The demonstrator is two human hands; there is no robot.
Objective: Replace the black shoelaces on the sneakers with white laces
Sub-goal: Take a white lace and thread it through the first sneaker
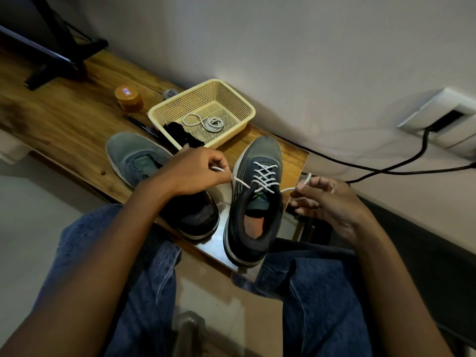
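Two grey sneakers stand on the wooden table. The right sneaker [255, 202] carries a white lace [265, 176] crossed through its eyelets. My left hand [198, 171] pinches the lace's left end, pulled out to the left of the shoe. My right hand [327, 199] pinches the right end, drawn out to the right. The left sneaker [136, 158] has no lace and lies partly under my left forearm. In the beige basket [242, 104] behind the shoes lie a coiled white lace [206, 122] and a heap of black laces [183, 136].
An orange-lidded jar [128, 97] and a black pen [141, 126] lie left of the basket. A black stand [64, 55] occupies the table's far left. A black cable [386, 168] runs from a wall socket [443, 117] along the right. My knees sit below the table edge.
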